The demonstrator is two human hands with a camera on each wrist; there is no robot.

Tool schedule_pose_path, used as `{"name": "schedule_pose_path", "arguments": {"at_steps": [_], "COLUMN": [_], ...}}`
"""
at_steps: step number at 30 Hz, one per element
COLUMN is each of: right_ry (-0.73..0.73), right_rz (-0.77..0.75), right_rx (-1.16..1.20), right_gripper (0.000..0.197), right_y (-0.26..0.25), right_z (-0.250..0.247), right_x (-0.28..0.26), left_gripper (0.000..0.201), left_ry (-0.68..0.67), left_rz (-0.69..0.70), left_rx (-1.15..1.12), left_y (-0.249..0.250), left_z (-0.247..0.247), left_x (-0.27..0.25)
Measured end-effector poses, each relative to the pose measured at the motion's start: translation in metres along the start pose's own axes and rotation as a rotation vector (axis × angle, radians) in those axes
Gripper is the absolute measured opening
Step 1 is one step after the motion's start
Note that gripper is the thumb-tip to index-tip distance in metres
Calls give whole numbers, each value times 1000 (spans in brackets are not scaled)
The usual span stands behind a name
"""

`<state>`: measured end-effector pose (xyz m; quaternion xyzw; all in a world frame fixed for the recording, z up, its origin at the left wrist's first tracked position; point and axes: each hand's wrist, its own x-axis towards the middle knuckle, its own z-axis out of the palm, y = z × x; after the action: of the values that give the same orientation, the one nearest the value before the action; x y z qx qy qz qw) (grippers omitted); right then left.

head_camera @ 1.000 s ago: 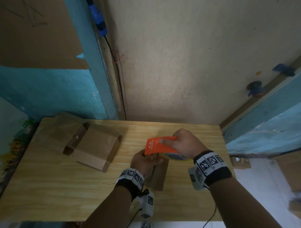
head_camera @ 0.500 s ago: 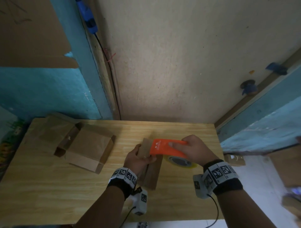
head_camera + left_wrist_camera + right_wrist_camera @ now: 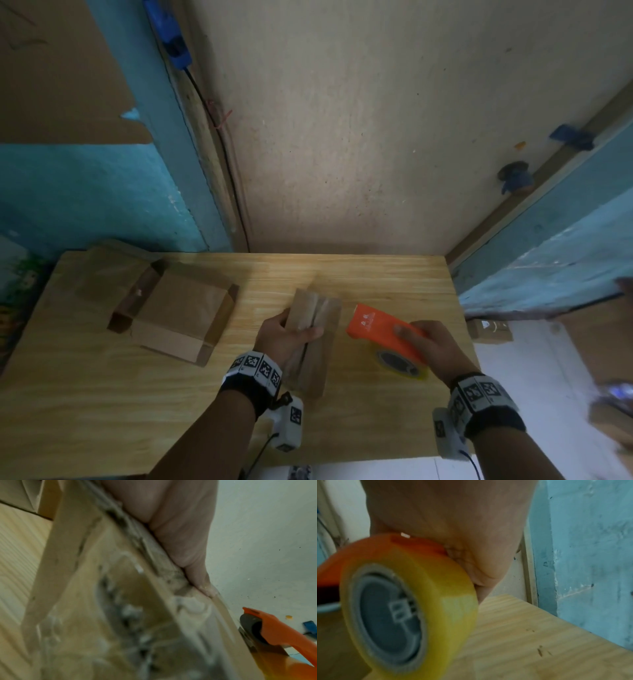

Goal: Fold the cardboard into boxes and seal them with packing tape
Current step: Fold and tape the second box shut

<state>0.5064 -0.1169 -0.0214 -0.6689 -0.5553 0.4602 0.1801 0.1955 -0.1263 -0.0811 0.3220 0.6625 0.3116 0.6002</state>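
A small brown cardboard box [image 3: 313, 339] stands near the middle of the wooden table [image 3: 102, 411]; its two top flaps meet in a seam. My left hand [image 3: 286, 337] grips it from the left, thumb across the top. In the left wrist view the box [image 3: 106, 601] fills the frame, blurred. My right hand [image 3: 433, 346] holds an orange tape dispenser [image 3: 380, 330] with a yellowish tape roll [image 3: 400, 365], a short way right of the box and apart from it. The roll [image 3: 406, 615] sits close in the right wrist view, under the palm.
A larger part-folded cardboard box [image 3: 174, 315] with flaps open lies on flat cardboard at the table's back left. Walls stand close behind and to the right. More small boxes [image 3: 489, 329] lie on the floor at the right.
The right hand has drawn the dispenser off the box top and out to the right. The left hand keeps its hold on the box, whose top now shows uncovered.
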Motion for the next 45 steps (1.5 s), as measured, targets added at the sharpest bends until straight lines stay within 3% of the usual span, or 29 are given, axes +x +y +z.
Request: {"name": "schedule_pose_path", "arguments": {"at_steps": [4,10,15,18,20,24,28,32,36,39,45], "right_ry": [54,78,48,-11,-79,-211,-310,-316,-302,-316,-349], "right_rz": [-19,12,31,24,22,75,121,144,112,127,222], "right_rx": [18,-30,-83,-101,-130,-169,-224,-265,-246,-256,-359], "right_gripper": [87,78,55,64,68,59,85,94,83,86,94], "right_y": [14,20,23,28,31,25,16,20,17,20,23], "right_z": [-7,-26,-20,-17,-15,-11,-10,-21,-35,-34,-18], "right_x": [-1,0,8,10,11,17,21,22,20,20,29], "left_gripper": [71,61,69,58,62,74,85,60,59,55,84], "left_ry": [-11,-28,-1,59,85,153,180,163,158,152,133], "left_rz": [-13,-31,-6,-1,-27,-65,-75,-23,-12,2,9], "left_rx": [19,20,65,86,111,208,276,366,415,420,463], "left_y": [4,9,12,15,16,8,-17,14,26,22,9], "left_z": [-2,-2,-1,2,3,5,5,3,3,2,1], "left_x": [-3,-3,-7,-15,-17,-6,21,-4,-14,-10,4]}}
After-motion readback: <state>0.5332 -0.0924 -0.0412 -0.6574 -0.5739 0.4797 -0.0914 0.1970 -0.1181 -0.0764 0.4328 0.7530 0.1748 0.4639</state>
